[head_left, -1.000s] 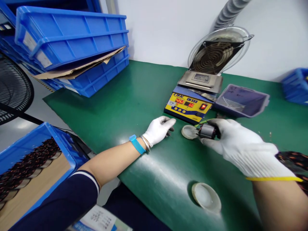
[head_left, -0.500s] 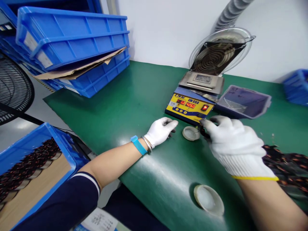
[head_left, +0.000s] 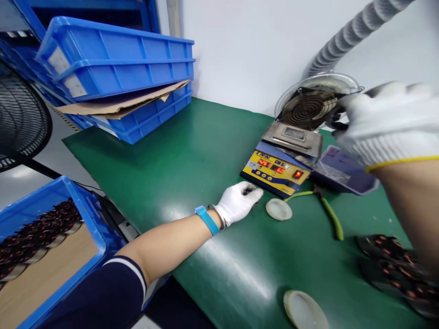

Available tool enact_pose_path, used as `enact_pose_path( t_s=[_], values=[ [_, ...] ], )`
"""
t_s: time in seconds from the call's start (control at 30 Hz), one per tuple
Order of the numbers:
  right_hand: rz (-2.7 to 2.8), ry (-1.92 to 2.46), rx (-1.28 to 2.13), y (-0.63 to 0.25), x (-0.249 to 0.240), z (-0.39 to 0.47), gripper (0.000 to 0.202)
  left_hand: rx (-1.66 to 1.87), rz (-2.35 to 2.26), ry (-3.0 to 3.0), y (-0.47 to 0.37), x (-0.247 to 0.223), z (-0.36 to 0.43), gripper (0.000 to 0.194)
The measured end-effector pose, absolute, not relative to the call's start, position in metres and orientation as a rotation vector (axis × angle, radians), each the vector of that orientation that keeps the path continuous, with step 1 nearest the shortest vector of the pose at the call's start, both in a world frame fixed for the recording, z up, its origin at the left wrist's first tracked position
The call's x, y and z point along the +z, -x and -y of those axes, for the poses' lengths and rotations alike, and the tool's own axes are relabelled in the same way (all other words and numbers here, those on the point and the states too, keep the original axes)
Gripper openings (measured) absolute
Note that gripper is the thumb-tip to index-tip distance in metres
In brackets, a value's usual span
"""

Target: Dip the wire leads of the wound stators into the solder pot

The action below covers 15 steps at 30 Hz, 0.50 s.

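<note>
My left hand, in a white glove with darkened fingertips, rests on the green table with its fingers curled. Whatever it may hold is hidden. To its right lies a shallow white dish. My right hand, also gloved and blurred by motion, is raised in front of the round fume extractor. Its dark fingertips are drawn together, and I cannot make out what is between them. Below it are a yellow-and-blue solder pot unit with red digits and green-handled pliers.
A purple bin stands beside the unit. Dark coil-wound parts lie at right, more in the blue crate at left. Stacked blue crates stand behind left, a fan at far left. Another white dish is near the front.
My right hand has risen from beside the small dish toward the extractor, uncovering the pliers on the table. My left hand stays about where it was. The view has shifted slightly.
</note>
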State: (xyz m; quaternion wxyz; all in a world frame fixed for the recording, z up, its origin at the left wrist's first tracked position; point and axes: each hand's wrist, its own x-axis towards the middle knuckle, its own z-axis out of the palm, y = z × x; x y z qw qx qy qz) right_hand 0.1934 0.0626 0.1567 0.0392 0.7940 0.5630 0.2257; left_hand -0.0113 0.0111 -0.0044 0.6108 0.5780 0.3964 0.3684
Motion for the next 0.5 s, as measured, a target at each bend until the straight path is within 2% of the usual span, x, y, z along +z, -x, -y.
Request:
enact_pose_path(
  t_s=[0.13,0.4,0.5],
  values=[
    [-1.640,-2.404,0.546,-0.184,0.162,-0.115,0.055,0.857,-0.933,-1.389,0.013,-0.004,-0.011,0.026],
    [-1.687,-2.301,0.475,-0.177,0.149,-0.129,0.036,0.874,-0.944,-1.392,0.011,-0.008,-0.009,0.026],
    [-1.561,-2.424,0.453,-0.183,0.163,-0.127,0.053,0.859,-0.943,-1.405,0.011,-0.007,-0.008,0.027]
  ],
)
